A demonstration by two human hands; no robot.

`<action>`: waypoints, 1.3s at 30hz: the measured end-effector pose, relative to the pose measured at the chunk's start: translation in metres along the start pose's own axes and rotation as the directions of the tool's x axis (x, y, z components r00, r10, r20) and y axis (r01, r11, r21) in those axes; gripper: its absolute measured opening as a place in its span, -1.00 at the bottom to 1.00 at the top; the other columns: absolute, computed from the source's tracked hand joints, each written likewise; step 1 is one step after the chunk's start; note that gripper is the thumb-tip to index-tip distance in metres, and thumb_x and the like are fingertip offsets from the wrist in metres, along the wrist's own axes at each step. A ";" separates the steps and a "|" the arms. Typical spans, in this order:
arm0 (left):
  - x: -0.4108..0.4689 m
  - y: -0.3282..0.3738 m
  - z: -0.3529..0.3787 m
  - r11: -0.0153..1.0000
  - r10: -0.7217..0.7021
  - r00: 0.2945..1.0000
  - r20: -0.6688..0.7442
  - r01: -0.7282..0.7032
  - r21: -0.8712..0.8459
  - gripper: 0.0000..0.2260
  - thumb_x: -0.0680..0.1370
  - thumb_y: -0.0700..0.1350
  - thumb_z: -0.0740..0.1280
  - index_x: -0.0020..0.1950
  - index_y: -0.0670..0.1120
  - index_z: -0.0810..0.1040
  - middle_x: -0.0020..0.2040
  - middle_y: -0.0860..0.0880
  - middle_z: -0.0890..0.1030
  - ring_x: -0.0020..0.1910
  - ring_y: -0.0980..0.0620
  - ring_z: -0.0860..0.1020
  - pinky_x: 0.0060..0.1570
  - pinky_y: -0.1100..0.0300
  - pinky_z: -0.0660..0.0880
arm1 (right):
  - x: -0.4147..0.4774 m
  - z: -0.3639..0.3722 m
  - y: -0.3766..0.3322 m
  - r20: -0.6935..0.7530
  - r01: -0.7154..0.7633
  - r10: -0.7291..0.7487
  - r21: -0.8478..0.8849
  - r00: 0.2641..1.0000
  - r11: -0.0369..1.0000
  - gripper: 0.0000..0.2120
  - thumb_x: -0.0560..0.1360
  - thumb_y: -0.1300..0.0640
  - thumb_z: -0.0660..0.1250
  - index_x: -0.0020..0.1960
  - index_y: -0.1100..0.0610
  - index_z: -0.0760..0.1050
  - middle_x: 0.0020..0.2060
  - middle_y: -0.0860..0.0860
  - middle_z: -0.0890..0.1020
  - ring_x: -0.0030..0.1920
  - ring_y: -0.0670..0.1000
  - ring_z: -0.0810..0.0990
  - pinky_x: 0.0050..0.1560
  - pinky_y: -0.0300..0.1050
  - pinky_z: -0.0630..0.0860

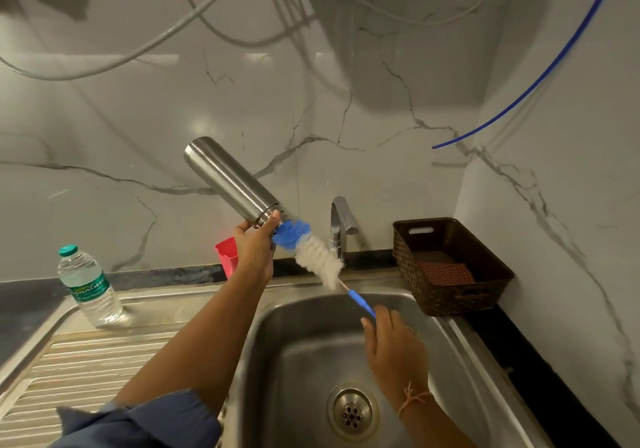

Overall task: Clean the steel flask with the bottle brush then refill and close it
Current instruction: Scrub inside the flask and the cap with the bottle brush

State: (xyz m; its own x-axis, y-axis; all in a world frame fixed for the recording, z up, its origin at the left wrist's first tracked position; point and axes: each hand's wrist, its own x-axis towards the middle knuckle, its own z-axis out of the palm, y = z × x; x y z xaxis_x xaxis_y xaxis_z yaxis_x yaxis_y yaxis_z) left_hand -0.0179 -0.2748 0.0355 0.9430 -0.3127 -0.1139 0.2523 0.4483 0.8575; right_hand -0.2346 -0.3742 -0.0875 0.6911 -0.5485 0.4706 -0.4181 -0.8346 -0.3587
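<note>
Flask and brush held over the sink, brush tip at the flask's mouth.

The left hand [254, 245] grips the flask [228, 179] by its neck, tilted with the base up and left and the mouth down and right. The right hand [394, 343] holds the blue handle end of the brush [313, 255], whose blue-and-white bristles meet the mouth. Both hang above the sink [304, 340], in front of the tap [341, 222]. A water bottle [88, 285] stands on the drainboard at left, a red cup [227, 252] behind the left hand, a basket [485, 305] at right.
</note>
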 end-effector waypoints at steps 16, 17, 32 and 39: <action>-0.002 0.003 0.000 1.000 0.005 0.998 0.058 -0.003 -0.028 -0.51 0.48 -0.26 0.40 0.33 -0.08 0.27 0.03 -0.12 0.56 -0.04 -0.07 0.62 0.05 0.00 0.57 | 0.006 -0.024 0.002 0.837 -0.835 -0.073 0.547 0.543 0.062 -0.65 0.55 0.00 0.16 -0.26 0.21 0.49 -0.56 0.03 0.32 -0.64 -0.09 0.26 -0.61 -0.31 0.23; -0.001 0.003 0.000 1.000 0.009 0.998 0.055 -0.008 -0.020 -0.52 0.48 -0.26 0.40 0.31 -0.06 0.28 0.05 -0.13 0.56 -0.02 -0.09 0.61 0.06 -0.01 0.57 | 0.007 -0.022 -0.002 0.796 -0.784 0.005 0.596 0.605 0.173 -0.65 0.57 0.01 0.16 -0.23 0.22 0.50 -0.55 0.04 0.39 -0.61 -0.06 0.35 -0.56 -0.25 0.31; 0.004 0.021 0.005 0.997 0.020 0.992 0.127 -0.010 -0.077 -0.51 0.50 -0.22 0.39 0.35 -0.11 0.26 0.02 -0.11 0.56 -0.06 -0.05 0.62 0.07 0.01 0.57 | 0.026 -0.043 0.003 0.599 -0.581 0.014 0.770 0.801 0.264 -0.77 0.60 0.20 0.16 0.04 0.27 0.57 -0.55 -0.03 0.35 -0.60 -0.14 0.22 -0.59 -0.30 0.20; -0.001 0.016 0.015 0.995 -0.002 0.989 0.147 0.017 -0.096 -0.57 0.50 -0.25 0.37 0.30 -0.10 0.28 -0.01 -0.10 0.56 -0.08 -0.04 0.61 0.11 -0.01 0.54 | 0.021 -0.036 0.005 0.643 -0.630 0.103 0.685 0.759 0.366 -0.70 0.61 0.11 0.12 0.13 0.24 0.55 -0.47 0.06 0.54 -0.53 -0.06 0.48 -0.52 -0.28 0.40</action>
State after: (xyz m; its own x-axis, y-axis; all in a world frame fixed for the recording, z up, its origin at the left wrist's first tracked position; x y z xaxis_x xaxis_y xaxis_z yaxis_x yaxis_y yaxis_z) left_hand -0.0177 -0.2800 0.0568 0.9002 -0.4336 -0.0409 0.2877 0.5216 0.8032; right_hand -0.2429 -0.3918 -0.0506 0.8602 -0.4698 -0.1981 -0.1846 0.0752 -0.9799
